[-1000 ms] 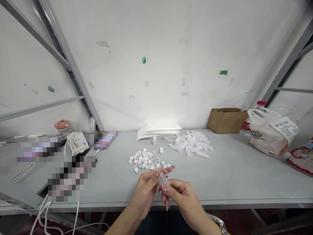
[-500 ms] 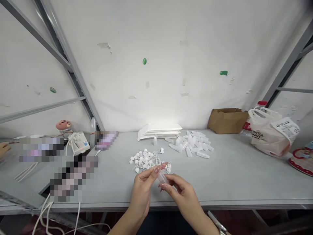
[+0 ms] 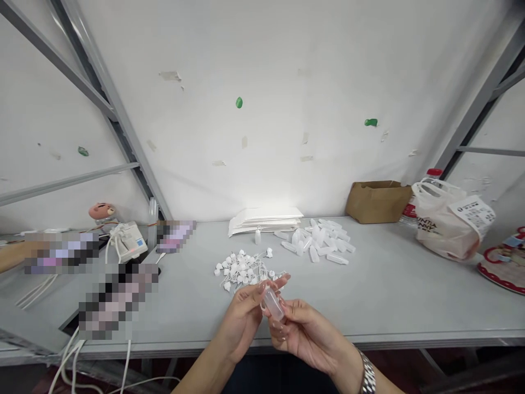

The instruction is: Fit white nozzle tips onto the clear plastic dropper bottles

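A small clear plastic bottle (image 3: 273, 302) is held between both hands above the table's front edge. My right hand (image 3: 305, 335) grips its lower end with curled fingers. My left hand (image 3: 246, 314) pinches its top end with thumb and fingertips. Just beyond the hands lies a pile of small white caps (image 3: 241, 269) with thin tails. Farther back right is a heap of the same clear bottles (image 3: 322, 243), and one stands upright (image 3: 258, 236) on its own.
A grey table (image 3: 394, 295) runs along a white wall. A stack of white bags (image 3: 264, 219) lies at the back, a brown paper bag (image 3: 377, 201) and a white plastic bag (image 3: 447, 224) at right. White cables (image 3: 123, 241) and a charger sit at left.
My right hand has turned palm-up and shifted its grip along the bottle, which now tilts more upright. My left fingertips stay pinched at its top end.
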A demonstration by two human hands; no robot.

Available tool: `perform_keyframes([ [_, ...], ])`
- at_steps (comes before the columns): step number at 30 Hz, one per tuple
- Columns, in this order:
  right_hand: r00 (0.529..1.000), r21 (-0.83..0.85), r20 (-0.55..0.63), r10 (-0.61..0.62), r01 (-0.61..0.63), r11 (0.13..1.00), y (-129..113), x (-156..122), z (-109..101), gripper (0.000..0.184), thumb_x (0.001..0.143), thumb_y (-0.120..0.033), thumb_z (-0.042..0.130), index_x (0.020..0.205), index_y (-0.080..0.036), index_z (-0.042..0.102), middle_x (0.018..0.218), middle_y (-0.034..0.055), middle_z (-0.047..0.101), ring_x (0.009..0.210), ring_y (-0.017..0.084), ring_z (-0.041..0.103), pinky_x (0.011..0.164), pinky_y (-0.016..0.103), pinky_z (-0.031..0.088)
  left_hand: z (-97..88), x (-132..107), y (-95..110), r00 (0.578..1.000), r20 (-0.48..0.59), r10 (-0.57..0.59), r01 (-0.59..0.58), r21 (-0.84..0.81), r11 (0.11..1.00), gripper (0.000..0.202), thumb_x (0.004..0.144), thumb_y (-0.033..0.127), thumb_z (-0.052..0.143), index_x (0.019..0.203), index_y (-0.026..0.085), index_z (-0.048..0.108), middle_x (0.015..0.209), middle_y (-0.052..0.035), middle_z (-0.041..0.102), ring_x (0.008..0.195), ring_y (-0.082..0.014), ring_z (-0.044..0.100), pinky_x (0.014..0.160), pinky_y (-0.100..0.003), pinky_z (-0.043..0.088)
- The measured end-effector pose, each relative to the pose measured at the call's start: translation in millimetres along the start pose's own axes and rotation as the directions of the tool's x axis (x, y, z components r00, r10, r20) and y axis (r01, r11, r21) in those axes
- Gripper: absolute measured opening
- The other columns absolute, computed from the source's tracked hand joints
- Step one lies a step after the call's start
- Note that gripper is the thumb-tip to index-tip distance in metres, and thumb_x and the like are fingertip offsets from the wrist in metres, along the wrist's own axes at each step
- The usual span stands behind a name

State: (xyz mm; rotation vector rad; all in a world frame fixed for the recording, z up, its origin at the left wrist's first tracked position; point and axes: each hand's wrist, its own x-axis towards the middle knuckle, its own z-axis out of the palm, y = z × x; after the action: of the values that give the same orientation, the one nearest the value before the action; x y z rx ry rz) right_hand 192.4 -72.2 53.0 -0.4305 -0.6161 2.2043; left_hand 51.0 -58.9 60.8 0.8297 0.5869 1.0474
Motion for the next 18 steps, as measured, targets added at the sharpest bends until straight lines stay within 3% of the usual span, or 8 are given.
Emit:
perform_keyframes([
  [3, 0.998, 0.015, 0.005, -0.061, 0.06, 0.998, 2.0, 1.4, -2.1, 0.023, 0.069, -0.028, 0.075, 0.072, -0.005, 0.069, 0.057, 0.0005, 0.055, 0.05, 0.004, 0.045, 0.055, 0.018, 0.037, -2.0, 0.1, 2.1, 1.0, 0.023, -0.01, 0.01, -0.023, 1.0, 0.03, 0.082, 0.04, 0.057, 0.089, 0.015, 0.072, 0.113, -0.0118, 0.067, 0.119, -0.027, 0.049, 0.1, -0.037, 0.034],
  [7, 0.987, -0.084, -0.025, -0.156, 0.153, 0.985, 2.5, -0.4, -0.3, 0.024, 0.075, -0.029, 0.07, 0.066, -0.008, 0.067, 0.061, 0.0045, 0.06, 0.055, 0.008, 0.053, 0.057, 0.02, 0.04, -0.9, -1.8, 7.7, 1.0, -0.003, 0.01, -0.01, 0.028, 1.0, 0.048, 0.084, 0.052, 0.047, 0.1, 0.012, 0.069, 0.114, -0.0148, 0.066, 0.112, -0.0282, 0.055, 0.096, -0.038, 0.038],
  [11, 0.976, -0.267, -0.078, -0.202, 0.175, 0.948, 2.1, -2.1, 4.1, 0.031, 0.078, -0.039, 0.065, 0.068, -0.009, 0.067, 0.065, 0.0064, 0.063, 0.058, 0.01, 0.055, 0.062, 0.023, 0.043, 1.0, -2.7, 9.4, 0.996, -0.061, 0.068, -0.058, 0.15, 0.987, 0.031, 0.078, 0.041, 0.062, 0.09, 0.015, 0.072, 0.105, -0.0125, 0.07, 0.105, -0.0276, 0.058, 0.089, -0.036, 0.041],
  [15, 0.908, -0.589, -0.168, -0.385, 0.22, 0.778, 3.4, -2.4, 6.8, 0.03, 0.069, -0.043, 0.071, 0.078, -0.014, 0.07, 0.067, 0.0033, 0.064, 0.063, 0.014, 0.055, 0.067, 0.027, 0.044, 3.6, -2.5, 6.0, 0.986, -0.121, 0.113, -0.082, 0.235, 0.968, 0.027, 0.077, 0.038, 0.064, 0.085, 0.015, 0.073, 0.103, -0.0137, 0.07, 0.101, -0.0296, 0.058, 0.082, -0.037, 0.043],
  [18, 0.841, -0.742, -0.175, -0.511, 0.229, 0.631, 5.4, -4.1, 7.6, 0.025, 0.068, -0.04, 0.072, 0.075, -0.016, 0.07, 0.061, 0.0002, 0.06, 0.062, 0.014, 0.053, 0.065, 0.026, 0.042, 7.4, -3.8, 3.1, 0.982, -0.127, 0.137, -0.101, 0.254, 0.962, 0.03, 0.078, 0.04, 0.062, 0.087, 0.014, 0.073, 0.106, -0.0144, 0.069, 0.103, -0.0314, 0.058, 0.085, -0.04, 0.043],
])
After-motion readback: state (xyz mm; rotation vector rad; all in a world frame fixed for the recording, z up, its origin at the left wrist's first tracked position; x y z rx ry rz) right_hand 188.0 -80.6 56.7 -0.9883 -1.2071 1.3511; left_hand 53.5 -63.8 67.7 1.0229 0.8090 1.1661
